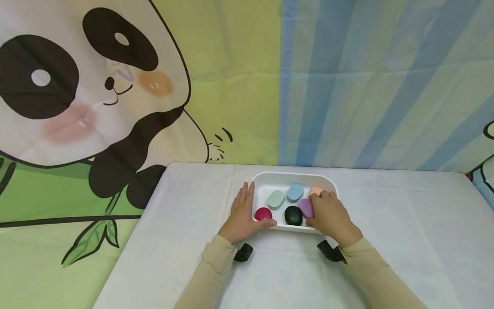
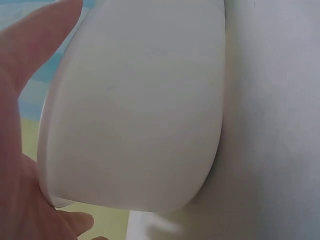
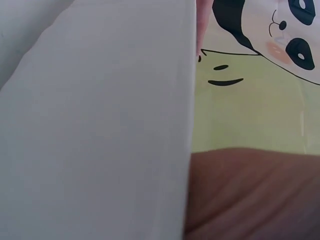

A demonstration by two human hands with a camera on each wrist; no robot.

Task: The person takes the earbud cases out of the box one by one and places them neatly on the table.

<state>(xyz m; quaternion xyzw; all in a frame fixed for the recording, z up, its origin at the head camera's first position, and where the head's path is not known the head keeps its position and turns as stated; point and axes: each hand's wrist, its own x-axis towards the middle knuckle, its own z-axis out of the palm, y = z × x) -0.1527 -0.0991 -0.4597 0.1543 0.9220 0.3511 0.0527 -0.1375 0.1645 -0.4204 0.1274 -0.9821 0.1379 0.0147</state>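
Note:
A white rectangular tray lies on the table with smooth, rounded pieces inside. My left hand rests against the tray's left end, fingers straight along its side and thumb over the front rim, beside a crimson round piece. At the tray's right end, my right hand pinches a purple oval piece, which is tilted; its right edge is hidden by the fingers. A black round piece is just left of it. The peach piece behind it is partly covered by the right hand.
A mint-green oval piece and a light-blue piece lie toward the tray's middle. White cloth covers the table. Behind it hangs a printed curtain with a panda. Black wrist mounts sit under both wrists.

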